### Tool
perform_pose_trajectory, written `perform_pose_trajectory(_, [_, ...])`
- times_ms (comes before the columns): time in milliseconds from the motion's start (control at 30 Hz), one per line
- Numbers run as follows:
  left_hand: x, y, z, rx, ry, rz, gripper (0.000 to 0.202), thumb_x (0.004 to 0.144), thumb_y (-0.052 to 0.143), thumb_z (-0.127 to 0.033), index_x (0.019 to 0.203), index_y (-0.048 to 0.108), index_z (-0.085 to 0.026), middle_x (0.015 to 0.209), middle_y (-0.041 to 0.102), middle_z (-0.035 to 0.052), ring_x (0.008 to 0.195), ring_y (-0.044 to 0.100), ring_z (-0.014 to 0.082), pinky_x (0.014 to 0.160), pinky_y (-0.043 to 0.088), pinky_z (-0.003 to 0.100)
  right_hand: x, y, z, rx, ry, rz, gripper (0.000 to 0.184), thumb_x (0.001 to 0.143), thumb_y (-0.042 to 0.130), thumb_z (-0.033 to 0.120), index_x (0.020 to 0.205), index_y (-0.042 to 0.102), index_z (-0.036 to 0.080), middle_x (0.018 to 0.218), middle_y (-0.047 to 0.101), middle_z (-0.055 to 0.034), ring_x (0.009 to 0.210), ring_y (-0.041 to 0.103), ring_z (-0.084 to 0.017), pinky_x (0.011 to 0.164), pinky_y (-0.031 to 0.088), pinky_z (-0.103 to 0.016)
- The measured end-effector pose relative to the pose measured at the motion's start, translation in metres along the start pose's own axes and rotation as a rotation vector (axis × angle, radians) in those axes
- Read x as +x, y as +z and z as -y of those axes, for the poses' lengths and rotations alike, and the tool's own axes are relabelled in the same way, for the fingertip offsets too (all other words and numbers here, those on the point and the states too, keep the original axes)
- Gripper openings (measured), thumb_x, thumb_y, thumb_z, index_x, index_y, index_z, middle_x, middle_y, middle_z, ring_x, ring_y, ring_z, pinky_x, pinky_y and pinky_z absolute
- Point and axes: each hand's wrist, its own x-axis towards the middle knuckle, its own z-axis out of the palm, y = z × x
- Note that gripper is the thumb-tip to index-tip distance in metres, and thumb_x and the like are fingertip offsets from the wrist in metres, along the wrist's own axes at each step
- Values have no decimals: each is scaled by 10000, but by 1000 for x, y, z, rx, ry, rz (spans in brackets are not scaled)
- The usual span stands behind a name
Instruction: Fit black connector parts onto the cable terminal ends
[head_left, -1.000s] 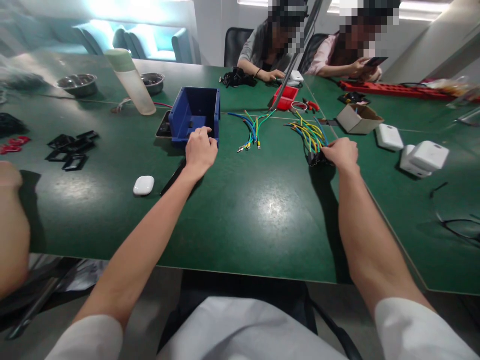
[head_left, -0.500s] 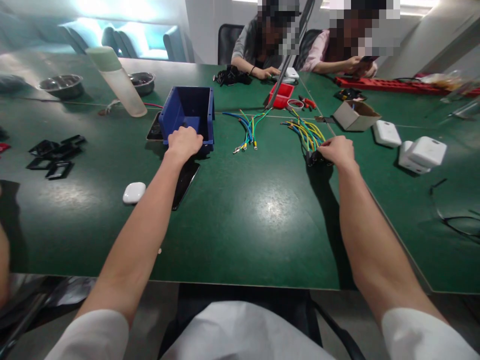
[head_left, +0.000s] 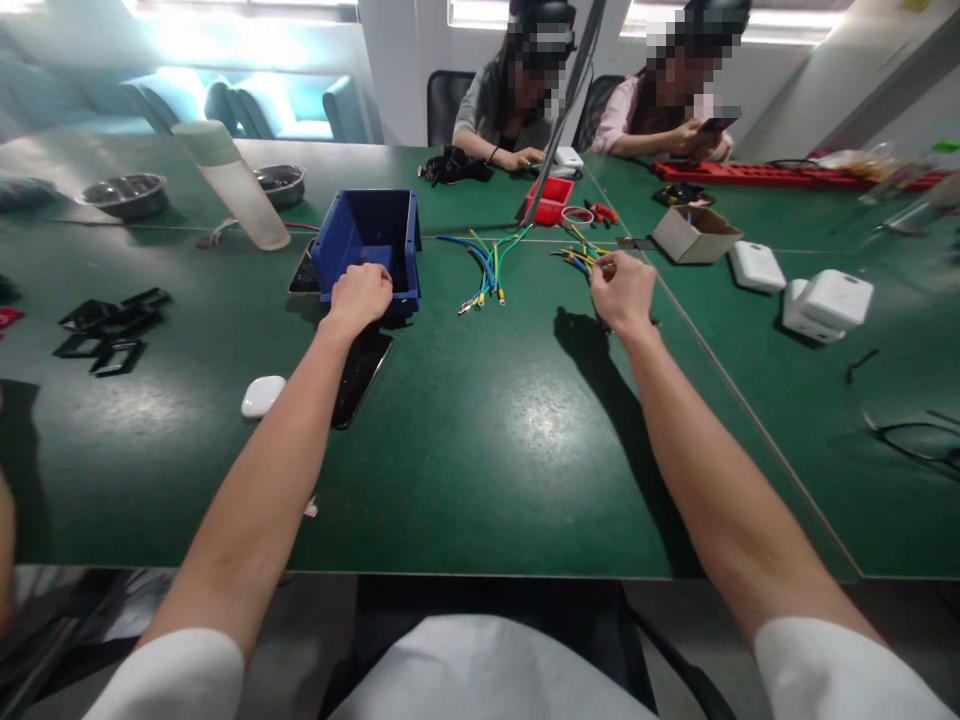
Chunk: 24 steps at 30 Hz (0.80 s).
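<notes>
My left hand (head_left: 361, 294) is closed at the front lip of a blue plastic bin (head_left: 367, 205), its fingers curled over the rim and partly hidden. Out to the right, my right hand (head_left: 624, 290) is raised above a bundle of yellow, green and blue wires (head_left: 581, 255). Its thumb and fingertips are pinched together; whatever is between them is too small to make out. The hand hides the near end of that bundle. Between my hands lies a smaller group of wires (head_left: 491, 265) with metal terminals on their near ends.
A dark phone (head_left: 364, 380) and a white case (head_left: 262, 397) lie near my left forearm. Black frames (head_left: 112, 330) and a bottle (head_left: 236, 190) are further left. To the right are a cardboard box (head_left: 696, 235), white boxes (head_left: 832, 300) and glasses (head_left: 911, 440). Two people sit opposite.
My right hand has moved left and lifted off the dark near ends of the wire bundle. My left hand stays at the bin's lip. The whole view has shifted slightly.
</notes>
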Motion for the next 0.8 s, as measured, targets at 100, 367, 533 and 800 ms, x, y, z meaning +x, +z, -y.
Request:
perform_pose_trajectory(100, [2, 1, 1, 16, 18, 21, 402, 881, 407, -304, 1115, 703, -164, 1136, 679, 184, 1055, 618, 360, 930, 467, 510, -19, 19, 21, 45, -127, 37, 282, 915, 472, 285, 1045, 685, 154, 848, 720, -110, 779, 651, -240, 773, 457, -335])
perform_pose_trajectory(367, [7, 5, 4, 36, 4, 26, 379, 868, 456, -311, 1138, 701, -207, 1151, 686, 147, 1073, 623, 338, 923, 492, 472, -46, 54, 42, 32, -259, 137, 289, 912, 482, 297, 1055, 705, 181, 792, 719, -94, 739, 651, -229, 699, 401, -305])
perform_pose_trajectory(533, [11, 6, 8, -32, 24, -33, 359, 865, 468, -294, 1135, 693, -220, 1173, 687, 119, 1086, 618, 313, 956, 478, 454, -43, 53, 41, 59, -262, 121, 267, 884, 502, 267, 1036, 709, 194, 794, 721, -87, 724, 647, -223, 682, 388, -296])
perform_pose_trajectory(800, [5, -10, -6, -142, 80, -180, 347, 882, 483, -329, 1127, 684, -190, 1103, 706, 98, 1041, 627, 264, 952, 474, 386, -55, 44, 39, 276, -233, -55, 246, 887, 509, 263, 974, 708, 147, 656, 644, -47, 596, 567, -166, 653, 377, -271])
